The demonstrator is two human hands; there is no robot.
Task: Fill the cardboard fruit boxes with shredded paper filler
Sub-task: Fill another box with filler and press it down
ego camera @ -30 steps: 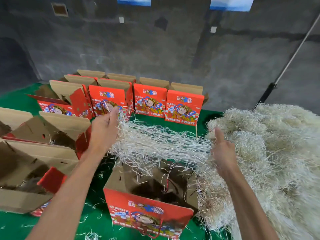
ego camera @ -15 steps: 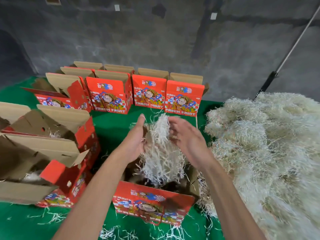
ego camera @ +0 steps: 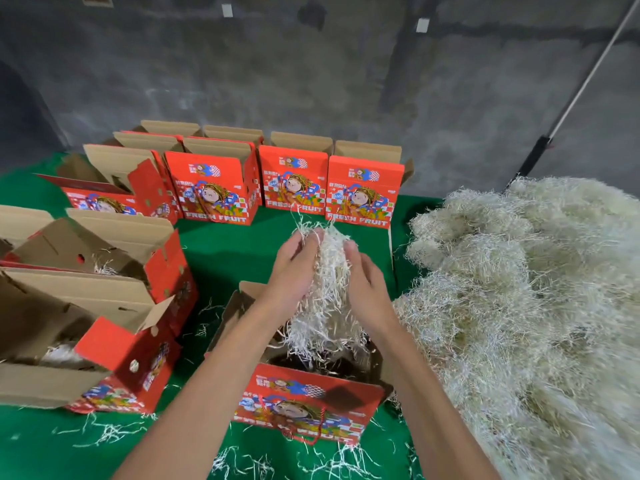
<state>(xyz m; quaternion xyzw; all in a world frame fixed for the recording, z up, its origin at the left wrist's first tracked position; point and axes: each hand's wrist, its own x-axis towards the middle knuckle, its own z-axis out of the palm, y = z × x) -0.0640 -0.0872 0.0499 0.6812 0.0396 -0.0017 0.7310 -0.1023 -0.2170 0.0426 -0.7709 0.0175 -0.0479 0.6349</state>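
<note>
My left hand (ego camera: 292,268) and my right hand (ego camera: 369,287) press a bundle of pale shredded paper (ego camera: 327,299) between their palms. The bundle hangs down into an open red fruit box (ego camera: 304,407) right in front of me, its lower strands inside the opening. A big heap of the same shredded paper (ego camera: 526,306) lies on the right. Two open boxes stand on the left: a near one (ego camera: 114,355) and one behind it (ego camera: 138,244), each with a little filler inside.
Several more red "Fresh Fruit" boxes (ego camera: 294,178) stand in rows at the back of the green cloth (ego camera: 225,251). Loose strands lie scattered on the cloth near me. A grey wall rises behind, and a pole (ego camera: 568,102) leans against it at the right.
My hands were spread wide, stretching paper pulled from the heap. They have come together over the front box, gathering the paper into one bundle that now hangs lower into it.
</note>
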